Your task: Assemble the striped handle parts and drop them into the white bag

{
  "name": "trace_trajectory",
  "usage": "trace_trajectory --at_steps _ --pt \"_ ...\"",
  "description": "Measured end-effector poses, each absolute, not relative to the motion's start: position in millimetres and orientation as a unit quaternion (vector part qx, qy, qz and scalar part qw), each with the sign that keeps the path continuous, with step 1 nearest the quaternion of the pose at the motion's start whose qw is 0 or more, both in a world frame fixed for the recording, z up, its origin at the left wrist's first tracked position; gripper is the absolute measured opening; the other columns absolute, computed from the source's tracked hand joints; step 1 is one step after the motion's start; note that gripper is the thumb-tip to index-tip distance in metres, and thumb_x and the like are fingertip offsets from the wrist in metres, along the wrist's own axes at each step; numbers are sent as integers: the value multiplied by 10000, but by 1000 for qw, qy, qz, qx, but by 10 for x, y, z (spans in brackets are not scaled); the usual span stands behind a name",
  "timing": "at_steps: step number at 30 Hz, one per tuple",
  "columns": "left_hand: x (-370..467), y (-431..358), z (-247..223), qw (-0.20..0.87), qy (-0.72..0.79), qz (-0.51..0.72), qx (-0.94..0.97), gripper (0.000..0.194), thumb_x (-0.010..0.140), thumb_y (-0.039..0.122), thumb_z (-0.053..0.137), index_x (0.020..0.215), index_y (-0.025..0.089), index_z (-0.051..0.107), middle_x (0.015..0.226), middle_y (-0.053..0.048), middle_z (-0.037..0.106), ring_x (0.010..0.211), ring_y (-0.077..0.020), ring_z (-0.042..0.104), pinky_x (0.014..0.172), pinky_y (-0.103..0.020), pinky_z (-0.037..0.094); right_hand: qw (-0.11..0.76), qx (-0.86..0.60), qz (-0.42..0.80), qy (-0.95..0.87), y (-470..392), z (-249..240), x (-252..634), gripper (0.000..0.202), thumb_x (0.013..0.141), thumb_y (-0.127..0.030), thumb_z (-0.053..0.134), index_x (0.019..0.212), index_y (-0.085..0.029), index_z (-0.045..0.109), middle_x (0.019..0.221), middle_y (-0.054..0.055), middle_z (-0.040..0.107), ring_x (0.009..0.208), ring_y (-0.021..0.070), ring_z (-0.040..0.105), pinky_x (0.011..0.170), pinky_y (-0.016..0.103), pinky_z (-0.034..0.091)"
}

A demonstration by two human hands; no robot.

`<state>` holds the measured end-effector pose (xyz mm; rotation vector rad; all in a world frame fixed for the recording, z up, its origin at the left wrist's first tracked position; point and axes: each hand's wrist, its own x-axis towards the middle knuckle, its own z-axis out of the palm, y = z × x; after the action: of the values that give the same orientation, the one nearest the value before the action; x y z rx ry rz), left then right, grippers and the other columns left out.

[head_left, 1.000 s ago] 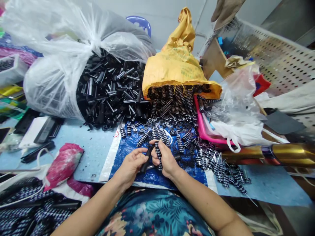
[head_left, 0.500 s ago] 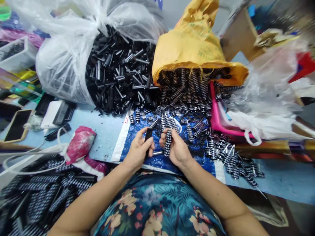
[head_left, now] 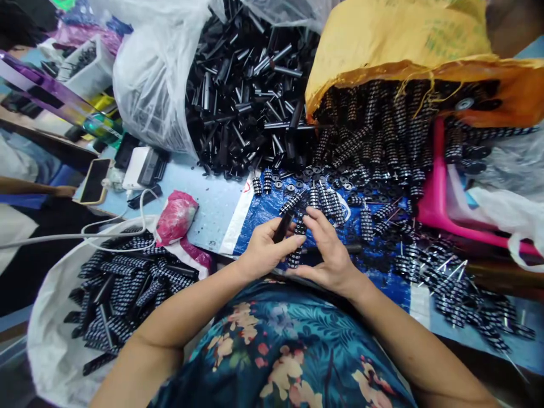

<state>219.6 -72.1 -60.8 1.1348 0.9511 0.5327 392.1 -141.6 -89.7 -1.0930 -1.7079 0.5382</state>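
My left hand (head_left: 267, 246) is closed around a dark, slim handle-like piece (head_left: 283, 226), its thumb lying across a short black cylinder (head_left: 294, 259) with rows of white squares. My right hand (head_left: 329, 255) spans that same cylinder, fingertips at its upper end and thumb at its lower end, palm apart from it. Beyond my hands, similar patterned cylinders (head_left: 329, 204), some with metal pins, lie on a blue plastic sheet (head_left: 250, 224). Small black discs with holes (head_left: 290, 187) are scattered there. A dark rod (head_left: 355, 248) lies behind my right hand.
A clear bag (head_left: 155, 96) spills black tubes (head_left: 238, 107). The yellow sack (head_left: 382, 39) holds patterned cylinders, beside a pink bin (head_left: 440, 187). At lower left, a white sack (head_left: 46, 340) contains patterned pieces. A phone (head_left: 96, 181), cable and another person's forearm (head_left: 34, 186) are left.
The view has shifted, so the table appears lower and farther right. My hands have come together, and the patterned cylinder from my right hand now sits between both.
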Motion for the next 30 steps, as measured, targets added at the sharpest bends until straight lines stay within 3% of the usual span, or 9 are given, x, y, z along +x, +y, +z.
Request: trace_trajectory --at_steps 2,6,10,15,20,25,28,30 --pt "2206 -727 -610 715 419 238 506 434 806 523 738 967 150 587 559 66 485 415 -62 414 441 -211 329 491 -446 191 -724 -1429 -896 3932 779 1022 -471 720 1614 -243 268 1556 155 312 1417 362 331 1183 573 325" --pt "2271 -759 -635 710 419 291 486 494 939 641 496 918 151 559 596 39 523 420 -55 397 462 -220 306 491 -466 182 -713 -1431 -849 3882 796 996 -498 746 1594 -215 304 1511 175 365 1384 388 371 1158 588 363" --pt "2334 -825 -640 744 426 318 404 468 859 607 651 832 152 544 604 50 465 521 -63 394 525 -212 339 492 -466 167 -716 -1439 -800 3838 749 1010 -505 719 1581 -233 318 1493 169 379 1360 392 402 1137 592 391" --pt "2373 -898 -677 819 399 320 260 466 688 466 847 943 145 626 765 24 607 676 -81 534 688 -227 441 449 -505 125 -727 -1493 -860 3849 746 979 -547 746 1559 -252 380 1454 171 417 1317 422 437 1083 618 438" --pt "2212 -818 -815 888 346 243 179 503 617 443 894 929 142 639 781 -19 671 666 -132 633 660 -274 493 451 -501 99 -732 -1456 -989 3845 775 920 -648 768 1540 -321 438 1395 148 495 1232 453 508 1065 661 432" --pt "2075 -760 -905 927 292 175 156 560 546 420 933 910 143 609 799 -69 708 705 -194 692 629 -287 516 453 -501 127 -726 -1459 -1062 3754 875 872 -698 790 1555 -296 420 1377 149 509 1242 463 496 1064 631 439" --pt "2007 -737 -884 901 304 227 210 537 580 435 906 923 148 609 802 -47 687 704 -181 674 692 -328 536 442 -528 132 -713 -1508 -1108 3744 998 854 -707 806 1596 -244 327 1460 178 423 1288 479 444 1044 654 440" --pt "1894 -686 -835 823 352 286 342 438 667 415 854 933 149 630 831 -37 673 729 -155 645 768 -328 523 402 -534 129 -733 -1566 -1139 3798 893 933 -666 744 1579 -199 342 1437 193 445 1286 466 449 1038 645 436"
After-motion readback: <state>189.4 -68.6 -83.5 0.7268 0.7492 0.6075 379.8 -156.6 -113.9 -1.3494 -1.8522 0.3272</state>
